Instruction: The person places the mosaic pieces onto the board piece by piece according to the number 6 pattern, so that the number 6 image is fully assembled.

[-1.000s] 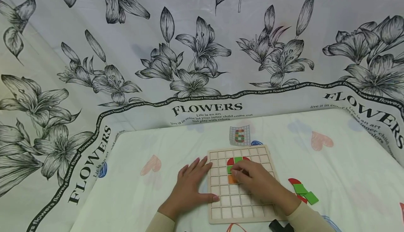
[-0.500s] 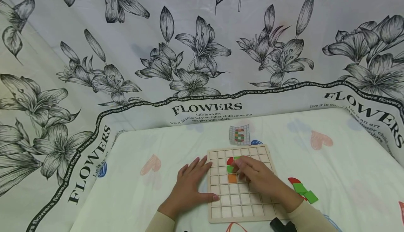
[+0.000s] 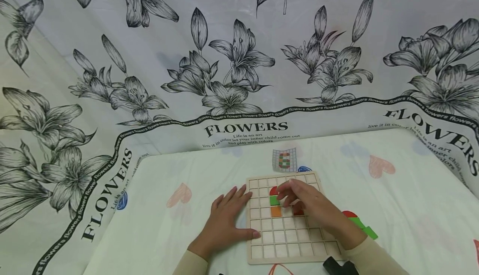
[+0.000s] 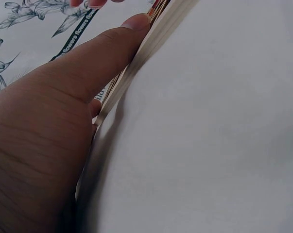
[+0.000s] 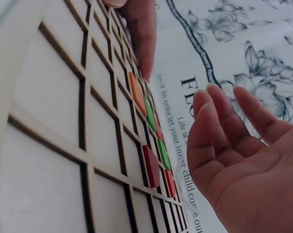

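A wooden grid board (image 3: pixel 262 250) lies on the cloth. My left hand (image 3: pixel 225 221) rests along its left side, fingers spread straight and thumb on the frame; the left wrist view shows the thumb (image 4: pixel 112 46) against the board's edge. My right hand (image 3: pixel 310 202) hovers over the board with loosely bent fingers, and the right wrist view shows nothing held in it. Set in the cells are an orange square (image 3: pixel 276 211), a green piece (image 3: pixel 275 200) and a red rounded piece (image 3: pixel 273 190). A darker red piece (image 5: pixel 151 166) sits in another cell, partly hidden in the head view.
A small pattern card (image 3: pixel 284 160) lies beyond the board. Loose red (image 3: pixel 349 214) and green pieces (image 3: pixel 370 232) lie right of the board, partly covered by the right arm. A black object (image 3: pixel 338 266) is by the right sleeve. A flower-printed cloth (image 3: pixel 239 67) hangs behind.
My right hand has moved off the coloured pieces and shifted slightly right, its fingers loosening. The darker red piece now shows beneath it. My left hand has stayed still.
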{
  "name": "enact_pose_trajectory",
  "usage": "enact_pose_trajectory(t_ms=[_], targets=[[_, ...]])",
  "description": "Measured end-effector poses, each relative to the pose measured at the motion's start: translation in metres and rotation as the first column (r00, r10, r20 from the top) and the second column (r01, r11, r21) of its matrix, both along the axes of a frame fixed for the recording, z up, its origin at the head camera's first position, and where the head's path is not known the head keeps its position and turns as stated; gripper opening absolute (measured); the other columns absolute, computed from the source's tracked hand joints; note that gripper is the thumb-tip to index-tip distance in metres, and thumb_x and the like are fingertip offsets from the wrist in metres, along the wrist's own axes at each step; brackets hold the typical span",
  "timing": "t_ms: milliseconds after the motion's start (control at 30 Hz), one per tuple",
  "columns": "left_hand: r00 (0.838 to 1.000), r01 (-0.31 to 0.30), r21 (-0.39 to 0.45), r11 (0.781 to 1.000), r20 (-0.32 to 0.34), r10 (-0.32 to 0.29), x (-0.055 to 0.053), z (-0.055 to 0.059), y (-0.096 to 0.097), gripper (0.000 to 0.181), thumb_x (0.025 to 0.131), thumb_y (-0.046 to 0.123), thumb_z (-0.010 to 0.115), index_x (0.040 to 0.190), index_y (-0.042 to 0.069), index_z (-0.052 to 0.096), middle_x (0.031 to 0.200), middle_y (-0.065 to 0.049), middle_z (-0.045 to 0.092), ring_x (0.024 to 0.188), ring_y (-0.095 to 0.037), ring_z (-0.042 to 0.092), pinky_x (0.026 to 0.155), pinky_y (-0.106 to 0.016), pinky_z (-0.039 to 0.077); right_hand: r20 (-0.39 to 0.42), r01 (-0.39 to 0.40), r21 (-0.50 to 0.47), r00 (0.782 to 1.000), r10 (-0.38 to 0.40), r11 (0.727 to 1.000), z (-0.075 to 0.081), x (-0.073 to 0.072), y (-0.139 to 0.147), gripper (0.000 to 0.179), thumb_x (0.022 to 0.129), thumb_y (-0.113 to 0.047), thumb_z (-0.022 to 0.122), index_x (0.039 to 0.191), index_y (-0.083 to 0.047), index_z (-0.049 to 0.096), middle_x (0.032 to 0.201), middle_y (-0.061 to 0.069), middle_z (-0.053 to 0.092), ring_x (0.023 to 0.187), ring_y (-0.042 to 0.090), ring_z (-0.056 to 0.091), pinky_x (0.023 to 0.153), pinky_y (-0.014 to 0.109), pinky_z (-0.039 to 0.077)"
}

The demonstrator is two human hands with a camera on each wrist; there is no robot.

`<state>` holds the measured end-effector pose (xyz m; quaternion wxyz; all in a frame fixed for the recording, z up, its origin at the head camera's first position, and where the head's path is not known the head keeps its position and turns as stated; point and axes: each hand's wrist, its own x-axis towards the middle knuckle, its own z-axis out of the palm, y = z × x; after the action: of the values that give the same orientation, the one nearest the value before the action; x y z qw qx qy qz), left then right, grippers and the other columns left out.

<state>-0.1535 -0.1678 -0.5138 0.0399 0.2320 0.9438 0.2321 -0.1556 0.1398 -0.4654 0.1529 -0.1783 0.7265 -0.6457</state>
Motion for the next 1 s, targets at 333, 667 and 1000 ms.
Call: enact_pose_trajectory(t_ms=[333,667,1000], targets=[[1.0,-0.001,0.001,1.0,0.006,0.001,-0.001,0.002,0.0,0.111,0.079,0.089,0.071,0.169,0.028,0.045,0.177,0.011,0.027,0.164,-0.021,0.016,0.125,-0.063,0.012,-0.01,-0.056,-0.12,0.998,0.056,0.991,0.014,-0.002,0.01,0.068,0.12,-0.045,0.013,0.146,0.002,0.056,0.138,0.028,0.058,0.119,0.044,0.061,0.089,0.047,0.061],[0.999,-0.011,-0.017,1.0,0.03,0.012,0.0,-0.002,0.0,0.113,0.078,0.091,0.069,0.171,0.033,0.04,0.177,0.016,0.022,0.164,-0.015,0.01,0.126,-0.059,0.01,-0.07,-0.051,-0.11,0.997,0.043,0.993,0.029,-0.002,0.024,0.068,0.12,-0.043,0.011,0.15,0.002,0.052,0.141,0.024,0.057,0.124,0.047,0.057,0.098,0.051,0.058],[1.0,-0.005,-0.001,1.0,0.005,0.005,0.001,-0.001,0.001,0.112,0.079,0.088,0.072,0.17,0.029,0.043,0.177,0.012,0.026,0.164,-0.02,0.015,0.125,-0.062,0.013,-0.117,-0.008,-0.07,0.993,0.0,0.998,0.036,-0.002,0.041,0.064,0.12,-0.04,0.012,0.151,-0.002,0.054,0.14,0.024,0.059,0.125,0.051,0.056,0.097,0.044,0.056]])
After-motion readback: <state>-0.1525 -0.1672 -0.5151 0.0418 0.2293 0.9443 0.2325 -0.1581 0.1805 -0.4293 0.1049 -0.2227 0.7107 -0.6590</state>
